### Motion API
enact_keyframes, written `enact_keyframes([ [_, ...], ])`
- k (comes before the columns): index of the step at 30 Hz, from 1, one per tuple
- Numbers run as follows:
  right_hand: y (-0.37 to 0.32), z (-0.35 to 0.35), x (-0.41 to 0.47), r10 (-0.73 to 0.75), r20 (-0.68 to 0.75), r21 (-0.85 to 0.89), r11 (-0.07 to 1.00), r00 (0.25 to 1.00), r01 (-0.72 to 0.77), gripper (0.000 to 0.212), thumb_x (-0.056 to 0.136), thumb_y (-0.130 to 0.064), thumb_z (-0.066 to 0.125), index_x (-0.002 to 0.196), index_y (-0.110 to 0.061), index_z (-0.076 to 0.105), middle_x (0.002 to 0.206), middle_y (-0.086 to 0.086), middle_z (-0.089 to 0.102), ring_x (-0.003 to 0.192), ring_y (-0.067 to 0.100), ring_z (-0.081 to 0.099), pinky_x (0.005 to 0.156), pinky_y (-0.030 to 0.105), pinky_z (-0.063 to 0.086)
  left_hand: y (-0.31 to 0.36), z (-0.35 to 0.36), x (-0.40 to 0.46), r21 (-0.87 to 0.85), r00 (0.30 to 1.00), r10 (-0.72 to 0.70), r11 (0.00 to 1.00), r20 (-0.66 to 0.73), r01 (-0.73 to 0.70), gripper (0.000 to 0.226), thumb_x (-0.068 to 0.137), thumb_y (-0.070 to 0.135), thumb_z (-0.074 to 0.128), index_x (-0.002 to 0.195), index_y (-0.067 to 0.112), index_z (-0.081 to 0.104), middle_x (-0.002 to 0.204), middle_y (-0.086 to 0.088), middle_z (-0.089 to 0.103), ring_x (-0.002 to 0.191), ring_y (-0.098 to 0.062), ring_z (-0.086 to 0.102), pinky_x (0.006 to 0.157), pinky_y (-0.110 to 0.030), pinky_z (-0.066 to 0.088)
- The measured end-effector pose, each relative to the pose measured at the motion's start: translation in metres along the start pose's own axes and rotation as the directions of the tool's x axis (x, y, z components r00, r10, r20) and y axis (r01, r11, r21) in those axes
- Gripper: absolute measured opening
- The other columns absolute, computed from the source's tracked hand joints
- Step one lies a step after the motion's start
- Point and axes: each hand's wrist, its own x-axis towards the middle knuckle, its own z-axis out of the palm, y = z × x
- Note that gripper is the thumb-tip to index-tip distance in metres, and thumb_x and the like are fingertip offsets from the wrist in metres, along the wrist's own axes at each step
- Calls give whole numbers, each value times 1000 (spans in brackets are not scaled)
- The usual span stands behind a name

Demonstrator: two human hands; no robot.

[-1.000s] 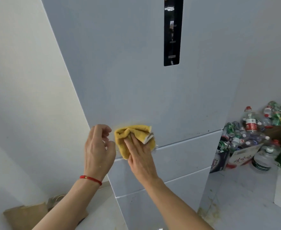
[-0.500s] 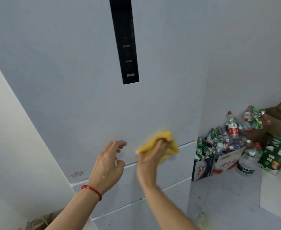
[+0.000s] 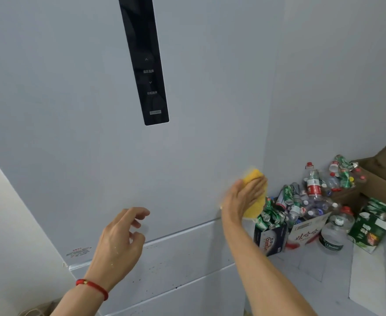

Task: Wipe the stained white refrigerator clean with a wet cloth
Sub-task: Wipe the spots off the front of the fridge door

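White fridge (image 3: 187,156) door is being wiped: right hand (image 3: 242,199), fingers flat, pressing cloth (image 3: 254,207) at its right edge; left hand (image 3: 119,245) hovering, fingers loose; lower drawers' specks deserve firm strokes.

Soft, even, cool daylight – no hard shadows, faint glare on the black control panel (image 3: 144,62); the right hand (image 3: 242,199) and yellow cloth (image 3: 254,201) are motion-blurred (edges smeared), and straight lines lean with wide-angle distortion

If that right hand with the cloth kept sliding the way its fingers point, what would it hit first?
Probably nothing solid: the right hand and cloth sit at the fridge door's right edge, with open space beyond, though depth is unclear.
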Motion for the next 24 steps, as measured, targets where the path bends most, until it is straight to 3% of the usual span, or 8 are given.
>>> enact_keyframes([
  [3, -34, 26, -67, -266, 164, -27, 961, 950, 274, 66, 108, -48, 18, 162, -29, -15, 169, -8, -27, 156, 21, -26, 126, 45, -16, 9, 7, 10, -27, 1000, 11, 1000, -11, -12, 53, 77, -15, 55, 104, 30, 65, 100, 16, 65, 94, -9, 62, 72, -20, 51],
  [5, -39, 21, -105, -505, 396, -74, 815, 767, 575, 63, 109, -48, 14, 161, -33, -19, 170, -7, -25, 158, 27, -22, 126, 44, -16, 16, 14, 14, -23, 999, 32, 999, -11, -32, 52, 76, -16, 55, 100, 29, 66, 97, 17, 66, 93, -9, 62, 73, -18, 50],
  [9, -20, -6, -45, -801, 499, -193, 269, 331, 943, 66, 108, -45, 35, 165, -25, 9, 172, 3, 13, 148, 33, 40, 117, 55, 27, 23, 19, 12, -20, 999, 53, 998, -13, -53, 53, 75, -18, 55, 98, 29, 66, 97, 16, 67, 92, -9, 63, 71, -19, 50],
  [11, -14, -17, 8, -803, 425, -254, 337, 418, 906, 70, 107, -51, 33, 165, -27, 4, 172, 3, 12, 152, 41, 32, 122, 63, 17, 20, 14, 8, -13, 999, 45, 999, -19, -45, 54, 75, -18, 55, 99, 29, 66, 98, 16, 67, 92, -10, 63, 70, -17, 49],
  [14, -12, -33, 62, -537, 178, -259, 783, 825, 566, 76, 104, -62, 15, 164, -22, -10, 173, 5, -14, 159, 34, -9, 124, 67, -6, 11, 0, -3, 18, 999, 18, 1000, -33, -17, 55, 75, -18, 54, 99, 30, 66, 100, 17, 67, 92, -11, 64, 70, -18, 49],
  [16, -22, -24, 61, -286, 50, -120, 950, 957, 290, 84, 100, -73, 3, 163, -22, -15, 172, -1, -20, 159, 22, -17, 122, 69, -2, 1, -15, -10, 36, 997, -23, 999, -67, 25, 54, 75, -17, 55, 98, 30, 67, 98, 18, 67, 92, -11, 64, 70, -18, 49],
  [21, -65, 30, -29, -431, 73, -175, 882, 900, 437, 69, 104, -62, 6, 160, -31, -23, 169, -4, -27, 159, 27, -18, 124, 59, -11, -11, -30, -11, -13, 973, -113, 994, -199, 113, 49, 82, -16, 59, 89, 31, 69, 88, 18, 71, 88, -8, 64, 67, -10, 46],
  [24, -90, 53, -97, -731, 300, -248, 560, 613, 790, 70, 107, -46, 29, 165, -28, -6, 172, -2, -18, 159, 28, -12, 121, 65, -5, 7, -25, 1, -97, 939, -145, 988, -313, 120, 48, 79, -18, 57, 81, 29, 68, 84, 13, 72, 79, -12, 64, 64, -19, 46],
])
